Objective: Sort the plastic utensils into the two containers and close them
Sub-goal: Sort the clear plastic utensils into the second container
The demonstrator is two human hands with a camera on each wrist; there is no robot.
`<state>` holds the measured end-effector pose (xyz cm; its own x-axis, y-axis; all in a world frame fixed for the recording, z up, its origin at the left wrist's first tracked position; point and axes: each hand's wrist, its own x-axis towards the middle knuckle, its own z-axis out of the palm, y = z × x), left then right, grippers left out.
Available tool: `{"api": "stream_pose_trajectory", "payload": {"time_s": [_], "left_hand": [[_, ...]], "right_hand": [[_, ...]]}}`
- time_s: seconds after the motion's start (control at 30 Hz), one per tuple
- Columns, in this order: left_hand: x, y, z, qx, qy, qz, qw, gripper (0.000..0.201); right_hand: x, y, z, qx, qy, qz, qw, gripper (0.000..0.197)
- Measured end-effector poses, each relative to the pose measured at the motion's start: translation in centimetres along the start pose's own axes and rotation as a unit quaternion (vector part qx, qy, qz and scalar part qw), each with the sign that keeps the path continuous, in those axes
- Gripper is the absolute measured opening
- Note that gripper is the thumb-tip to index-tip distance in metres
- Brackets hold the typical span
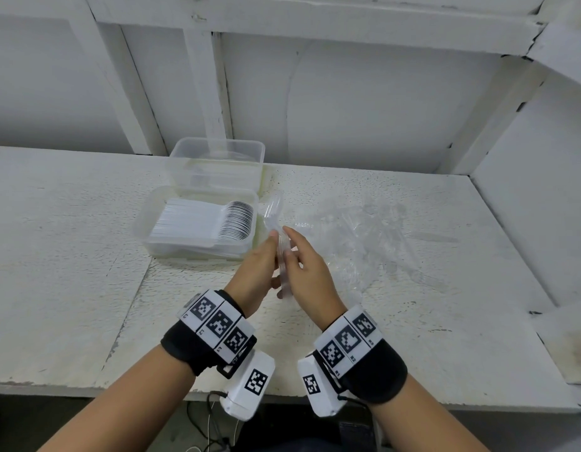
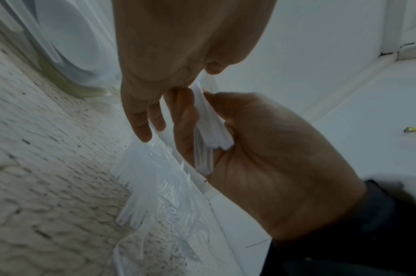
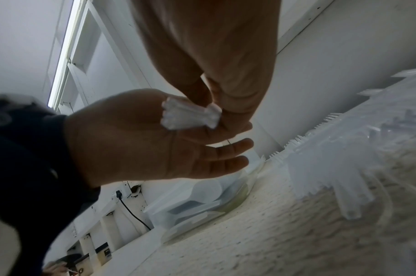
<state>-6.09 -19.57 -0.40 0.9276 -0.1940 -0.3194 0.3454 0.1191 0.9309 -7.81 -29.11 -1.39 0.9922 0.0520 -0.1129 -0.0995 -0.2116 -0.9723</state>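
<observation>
Hands together above the table's front half. Left hand (image 1: 253, 272) and right hand (image 1: 310, 272) pressed palm to palm around a bunch of clear spoons (image 1: 277, 230), fingers mostly straight, thumbs against the handles; bowls sticking up past the fingertips. From the wrist views, handle ends (image 3: 190, 115) bunched between the two palms, right thumb curled onto them.

Just left of the hands, near container (image 1: 198, 223), open, holding a neat row of stacked spoons, bowls to the right. Behind it and touching it, far container (image 1: 217, 164), open; contents unclear.

Right of the hands, loose pile of clear forks (image 1: 364, 230) spread over the white table (image 1: 70, 256), tines visible in the wrist views.
</observation>
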Motion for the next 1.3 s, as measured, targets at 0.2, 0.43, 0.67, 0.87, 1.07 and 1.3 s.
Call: {"api": "stream_pose_trajectory", "payload": {"time_s": [0.2,0.43,0.67,0.87,1.07,1.3], "left_hand": [[0.2,0.3,-0.7,0.04,-0.015,0.006,0.999,0.053],[1.5,1.9,-2.9,-0.106,0.003,-0.042,0.993,0.051],[2.8,4.2,-4.2,-0.13,0.007,0.013,0.991,0.031],[3.7,4.7,-4.6,-0.094,0.022,0.021,0.995,0.029],[5.0,5.6,-5.1,-0.097,0.042,0.024,0.994,0.019],[6.8,6.9,-5.8,-0.142,0.065,0.031,0.987,0.027]], "right_hand": [[0.5,0.0,-0.5,0.039,-0.029,0.015,0.999,0.045],[1.4,-0.4,-2.5,0.068,-0.134,0.013,0.989,0.042],[2.5,-1.6,-2.7,0.04,-0.192,-0.024,0.98,0.044],[3.6,-2.2,-2.2,-0.107,-0.184,-0.052,0.976,0.043],[4.6,-3.0,-1.3,-0.211,-0.127,-0.123,0.961,0.041],[7.1,-4.4,-1.8,-0.382,-0.087,-0.171,0.904,0.043]]}}
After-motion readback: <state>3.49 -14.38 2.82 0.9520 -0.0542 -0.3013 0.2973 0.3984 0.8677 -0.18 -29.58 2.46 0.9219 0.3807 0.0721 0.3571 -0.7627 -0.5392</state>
